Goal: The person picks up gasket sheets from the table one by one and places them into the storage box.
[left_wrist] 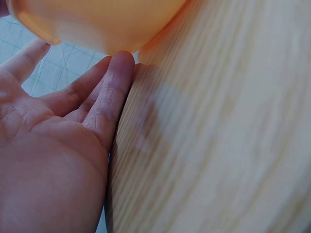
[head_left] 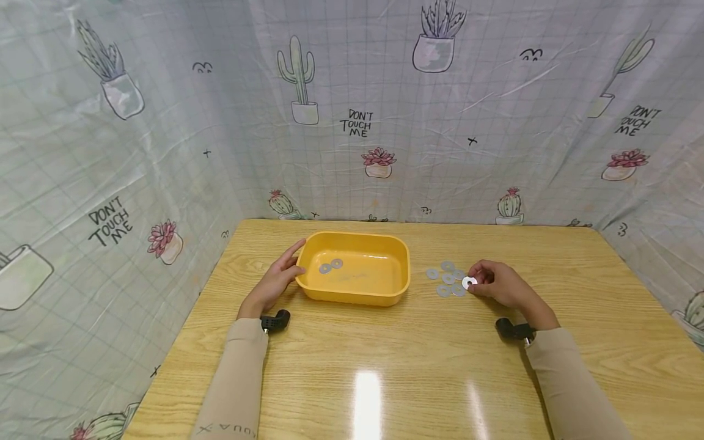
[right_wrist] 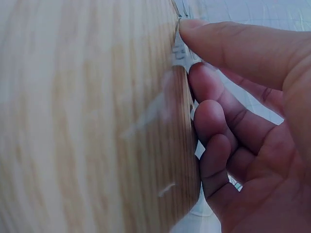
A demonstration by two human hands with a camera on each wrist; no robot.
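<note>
Right hand [head_left: 503,286] pinches washer [head_left: 469,282] off pile; left hand [head_left: 277,278] flat against yellow tray [head_left: 398,287]. Thin washer, fingertip pinch — could slip, roll off table [head_left: 385,366].

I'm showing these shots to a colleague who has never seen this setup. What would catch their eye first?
Probably the yellow tub in the middle of the wooden table, with two metal washers inside. The left hand rests flat against its left end. To its right the right hand pinches one washer beside a loose cluster of washers.
</note>
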